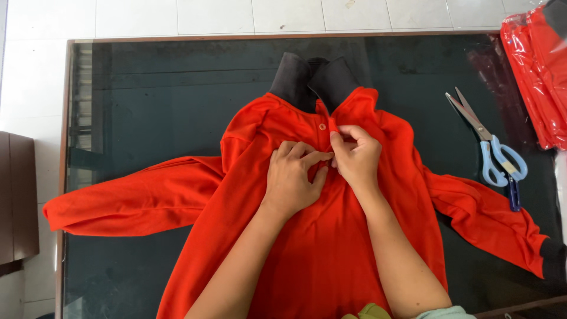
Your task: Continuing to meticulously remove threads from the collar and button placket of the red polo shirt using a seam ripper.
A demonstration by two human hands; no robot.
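Observation:
A red long-sleeved shirt with a dark collar lies flat, front up, on a dark glass-topped table. Its sleeves spread out to both sides. My left hand and my right hand meet at the shirt's button placket, just below the collar. Both pinch the red fabric there, fingertips touching. One red button shows above my fingers; what lies under them is hidden.
Scissors with pale blue handles lie on the table to the right of the shirt. Red garments in clear plastic are stacked at the far right edge. White floor tiles surround the table, and a dark brown cabinet stands at left.

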